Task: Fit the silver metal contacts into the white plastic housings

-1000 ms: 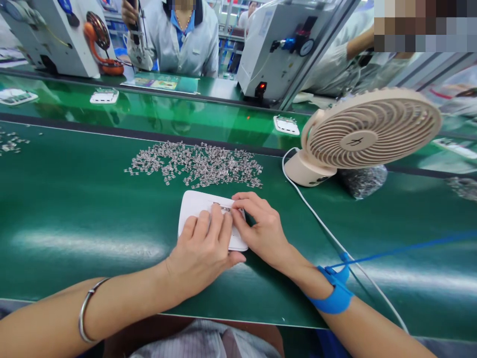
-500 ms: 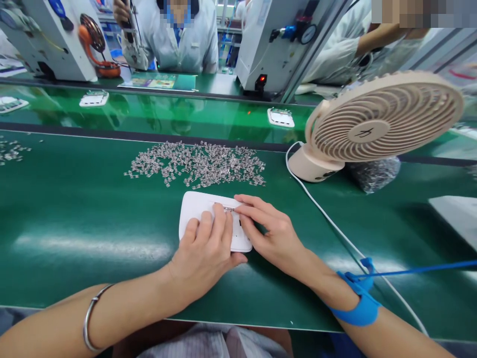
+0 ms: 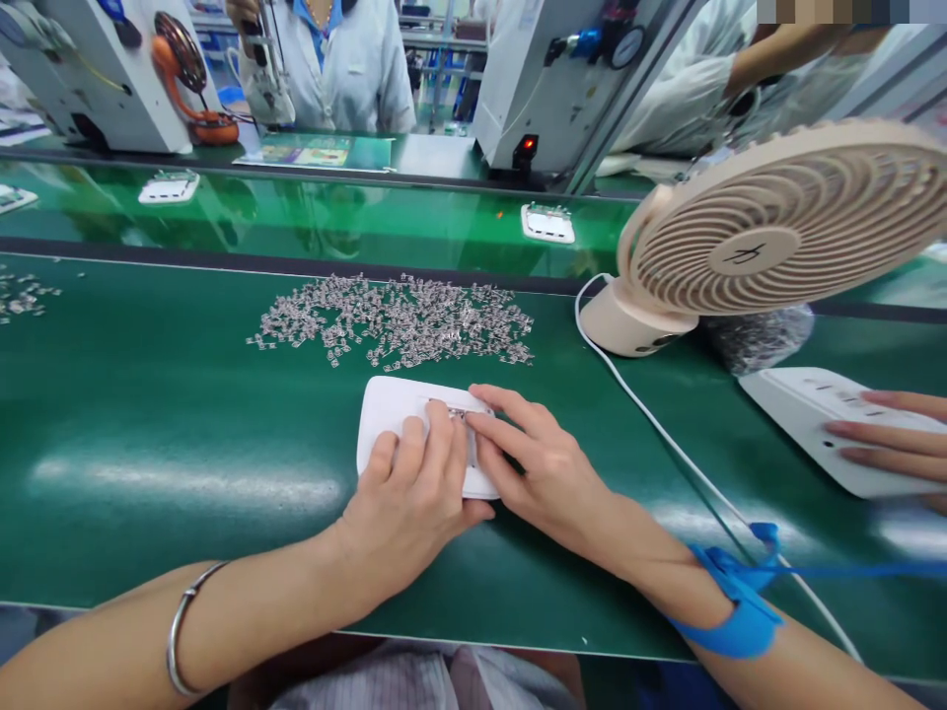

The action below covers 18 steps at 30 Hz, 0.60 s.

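Observation:
A white plastic housing (image 3: 389, 409) lies flat on the green table in front of me. My left hand (image 3: 403, 503) rests on it, fingers pressed down along its right half. My right hand (image 3: 537, 463) comes in from the right, its fingertips pinched on a small metal clip (image 3: 457, 414) at the housing's top edge. A heap of the same small metal clips (image 3: 392, 320) is spread just beyond the housing. I wear a silver bangle on my left wrist and a blue strap (image 3: 740, 606) on my right.
A beige desk fan (image 3: 769, 237) stands at the right, its white cable (image 3: 643, 414) running across the table. Another person's hand (image 3: 895, 439) pushes a second white housing (image 3: 821, 419) in from the right edge. More housings ride the far conveyor (image 3: 332, 222). Co-workers and machines stand behind.
My hands stay on the housing with slight finger shifts. A second white housing has slid in from the right, and another person's hand now rests on it.

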Tool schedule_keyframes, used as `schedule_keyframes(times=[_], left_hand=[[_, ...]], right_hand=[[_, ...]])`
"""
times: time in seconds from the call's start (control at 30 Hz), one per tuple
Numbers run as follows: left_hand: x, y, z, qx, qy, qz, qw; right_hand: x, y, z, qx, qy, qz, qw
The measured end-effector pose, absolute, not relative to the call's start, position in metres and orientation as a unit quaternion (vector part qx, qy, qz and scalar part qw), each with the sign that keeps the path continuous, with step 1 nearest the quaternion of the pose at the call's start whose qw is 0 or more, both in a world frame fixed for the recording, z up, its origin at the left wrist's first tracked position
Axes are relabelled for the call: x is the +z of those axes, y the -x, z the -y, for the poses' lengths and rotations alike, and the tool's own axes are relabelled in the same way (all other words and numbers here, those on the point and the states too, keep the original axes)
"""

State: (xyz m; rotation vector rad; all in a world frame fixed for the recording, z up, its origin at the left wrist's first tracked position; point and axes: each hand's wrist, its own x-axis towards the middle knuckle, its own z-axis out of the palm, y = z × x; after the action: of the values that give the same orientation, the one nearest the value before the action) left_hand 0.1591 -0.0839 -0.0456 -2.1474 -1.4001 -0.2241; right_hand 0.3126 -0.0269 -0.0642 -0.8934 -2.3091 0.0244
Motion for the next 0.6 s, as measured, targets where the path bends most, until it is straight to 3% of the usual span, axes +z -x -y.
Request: schedule_keyframes(times=[0.17,0.3,0.6], left_hand=[[-0.045,-0.159,0.084,-0.071,0.801,0.524,0.28],[-0.045,-0.158,0.083,-0.069,0.803,0.521,0.282],[-0.038,-0.157,0.091,-0.007,0.807,0.51,0.298]], right_hand=[[-0.07,-0.306,0.019,0.153,0.422,0.802,0.395],[-0.068,-0.3,0.01,0.237,0.484,0.756,0.37],[-0.069,-0.3,0.01,0.228,0.469,0.762,0.383]])
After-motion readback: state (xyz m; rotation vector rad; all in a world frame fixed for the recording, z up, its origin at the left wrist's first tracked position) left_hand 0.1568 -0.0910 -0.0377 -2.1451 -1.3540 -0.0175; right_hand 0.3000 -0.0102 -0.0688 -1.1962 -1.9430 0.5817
